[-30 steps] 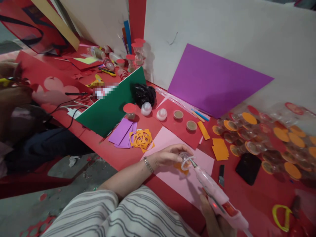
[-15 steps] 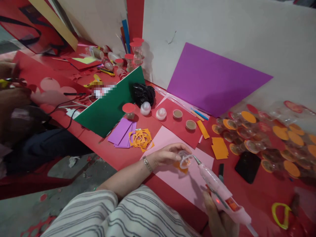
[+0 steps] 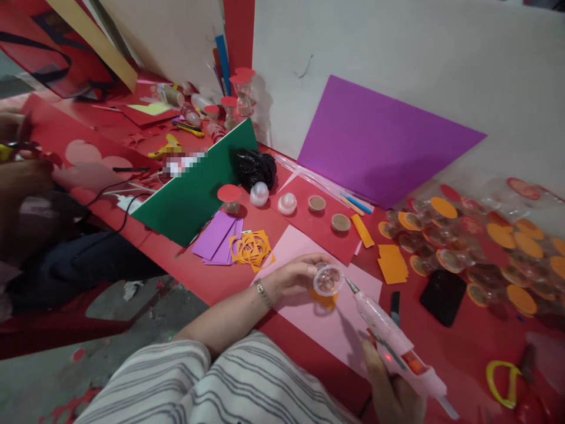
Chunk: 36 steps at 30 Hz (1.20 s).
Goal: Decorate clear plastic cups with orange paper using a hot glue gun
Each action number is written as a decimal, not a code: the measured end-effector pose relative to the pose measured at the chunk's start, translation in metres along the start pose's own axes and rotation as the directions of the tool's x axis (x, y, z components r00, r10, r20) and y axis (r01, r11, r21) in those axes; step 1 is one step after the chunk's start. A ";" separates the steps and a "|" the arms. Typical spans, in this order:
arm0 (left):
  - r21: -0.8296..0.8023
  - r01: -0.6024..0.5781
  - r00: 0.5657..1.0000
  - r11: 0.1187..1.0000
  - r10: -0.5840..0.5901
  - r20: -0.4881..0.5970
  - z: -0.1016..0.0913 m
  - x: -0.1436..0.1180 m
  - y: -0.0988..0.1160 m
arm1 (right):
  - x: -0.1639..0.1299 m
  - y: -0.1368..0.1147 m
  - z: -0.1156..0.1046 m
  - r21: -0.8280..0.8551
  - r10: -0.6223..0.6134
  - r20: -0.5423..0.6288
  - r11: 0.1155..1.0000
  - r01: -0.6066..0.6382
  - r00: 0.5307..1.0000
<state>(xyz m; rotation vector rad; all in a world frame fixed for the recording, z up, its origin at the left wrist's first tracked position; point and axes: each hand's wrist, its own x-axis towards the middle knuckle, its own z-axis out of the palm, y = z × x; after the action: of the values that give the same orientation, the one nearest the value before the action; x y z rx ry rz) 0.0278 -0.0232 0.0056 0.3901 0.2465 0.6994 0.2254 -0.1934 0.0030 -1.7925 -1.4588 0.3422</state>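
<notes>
My left hand (image 3: 296,275) holds a small clear plastic cup (image 3: 328,281) tipped on its side, its round mouth facing me, over a pink paper sheet (image 3: 335,330). An orange paper piece (image 3: 324,300) sits just under the cup. My right hand (image 3: 391,394) grips a pink hot glue gun (image 3: 392,347) at the bottom right. Its metal nozzle (image 3: 351,285) points up-left and ends a short way right of the cup's rim, not touching it.
Many clear cups with orange and red paper lids (image 3: 477,247) cover the right side. Orange paper pieces (image 3: 392,264), a black phone (image 3: 444,297) and yellow scissors (image 3: 503,383) lie near. A green board (image 3: 198,188), purple sheet (image 3: 375,141) and orange cut-out (image 3: 252,248) lie further off. Another person's hand (image 3: 13,141) works at far left.
The glue gun's nozzle has drawn back to the right, off the cup. My left hand has turned the cup so its open mouth faces me.
</notes>
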 end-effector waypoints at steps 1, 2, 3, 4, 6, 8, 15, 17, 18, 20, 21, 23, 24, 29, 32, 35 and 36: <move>0.004 0.008 1.000 1.000 -0.008 0.002 0.000 0.000 0.000 | 0.001 -0.001 0.001 -0.009 -0.005 -0.002 1.000 0.005 1.000; 0.010 0.012 1.000 1.000 -0.012 0.004 0.000 0.000 0.000 | 0.001 -0.001 0.002 -0.021 -0.011 -0.005 1.000 0.011 1.000; 0.017 0.012 1.000 1.000 -0.012 0.004 -0.001 0.000 0.000 | 0.001 -0.002 0.002 -0.032 -0.017 -0.008 0.999 0.017 1.000; 0.022 0.008 1.000 1.000 -0.008 0.003 -0.001 0.000 -0.001 | 0.001 -0.002 0.002 -0.042 -0.019 -0.013 0.999 0.018 1.000; 0.031 -0.007 1.000 0.999 0.007 -0.004 -0.002 0.000 -0.001 | 0.000 -0.002 0.002 -0.071 -0.032 -0.021 0.997 0.030 0.999; 0.039 -0.017 1.000 0.999 0.017 -0.012 -0.003 0.001 -0.002 | -0.001 -0.004 0.001 -0.096 -0.059 -0.014 0.994 0.058 0.998; 0.051 -0.043 0.999 0.998 0.044 -0.012 -0.003 0.002 -0.001 | 0.003 -0.009 0.003 -0.067 -0.122 0.039 0.990 0.124 0.992; 0.049 -0.053 0.999 0.997 0.054 -0.005 -0.003 0.003 -0.001 | 0.003 -0.008 0.002 -0.067 -0.130 0.038 0.989 0.132 0.991; 0.050 -0.057 0.998 0.997 0.057 -0.002 -0.003 0.003 -0.001 | 0.003 -0.006 0.002 -0.086 -0.128 0.021 0.988 0.129 0.992; 0.051 -0.063 0.998 0.997 0.063 0.003 -0.003 0.004 0.000 | 0.002 -0.004 0.001 -0.133 -0.121 -0.015 0.984 0.118 0.993; 0.051 -0.065 0.998 0.997 0.065 0.004 -0.003 0.004 0.000 | 0.001 -0.003 0.001 -0.143 -0.119 -0.023 0.983 0.114 0.993; 0.048 -0.069 0.998 0.996 0.069 0.004 -0.003 0.004 0.000 | 0.000 -0.003 0.002 -0.114 -0.121 -0.001 0.986 0.120 0.993; 0.046 -0.071 0.998 0.996 0.070 0.005 -0.004 0.004 0.000 | 0.000 -0.004 0.003 -0.096 -0.124 0.014 0.987 0.125 0.992; 0.052 -0.095 0.995 0.994 0.095 0.002 -0.004 0.004 0.000 | 0.002 -0.010 0.003 -0.093 -0.084 -0.002 0.992 0.084 0.996; 0.057 -0.107 0.994 0.993 0.107 0.000 -0.004 0.004 0.001 | 0.004 -0.013 0.002 -0.072 -0.047 -0.006 0.996 0.047 0.999; 0.061 -0.113 0.994 0.992 0.113 -0.006 -0.004 0.004 0.001 | 0.005 -0.016 0.003 -0.029 -0.027 0.013 0.999 0.028 1.000; 0.058 -0.108 0.994 0.992 0.109 -0.012 -0.004 0.005 0.001 | 0.005 -0.017 0.004 -0.001 -0.027 0.030 1.000 0.027 0.999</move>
<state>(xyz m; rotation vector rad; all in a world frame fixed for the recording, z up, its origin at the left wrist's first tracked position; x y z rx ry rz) 0.0295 -0.0187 0.0020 0.4555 0.2613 0.8035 0.2124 -0.1872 0.0138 -1.7742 -1.5022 0.3558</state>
